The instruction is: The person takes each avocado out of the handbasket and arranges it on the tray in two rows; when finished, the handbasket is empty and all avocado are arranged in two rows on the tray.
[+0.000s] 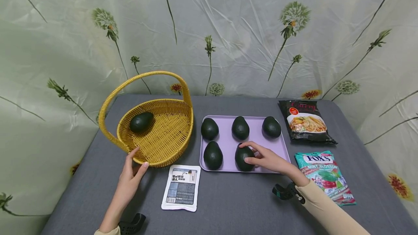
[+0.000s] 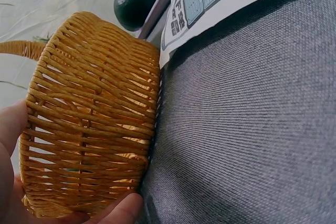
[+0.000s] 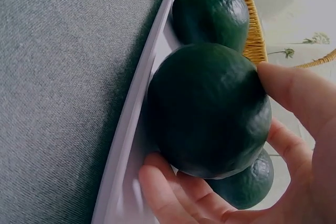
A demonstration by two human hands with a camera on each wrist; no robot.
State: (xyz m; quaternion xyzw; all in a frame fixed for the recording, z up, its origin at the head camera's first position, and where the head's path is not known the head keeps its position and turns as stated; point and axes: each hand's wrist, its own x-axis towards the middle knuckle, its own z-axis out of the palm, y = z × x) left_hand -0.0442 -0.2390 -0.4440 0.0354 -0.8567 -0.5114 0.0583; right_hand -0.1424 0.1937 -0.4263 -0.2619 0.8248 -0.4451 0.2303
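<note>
My left hand (image 1: 130, 177) holds the near left rim of a yellow wicker basket (image 1: 182, 141), whose arched handle stands up. In the left wrist view, fingers lie against the basket's woven side (image 2: 94, 108). One dark green avocado (image 1: 141, 122) lies inside the basket, at its left. My right hand (image 1: 268, 159) grips an avocado (image 1: 242, 158) in the front row of a lilac tray (image 1: 225, 125). Seen from the right wrist, thumb and fingers spread around this avocado (image 3: 210, 111). Several other avocados sit on the tray, including one (image 1: 213, 156) just left of the gripped one.
A white packet (image 1: 181, 188) with a printed label lies between the basket and the front of the tray. To the tray's right are a black noodle packet (image 1: 306, 122) and a teal candy bag (image 1: 324, 177). A flowered curtain (image 1: 241, 64) hangs behind the grey-covered table (image 1: 235, 202).
</note>
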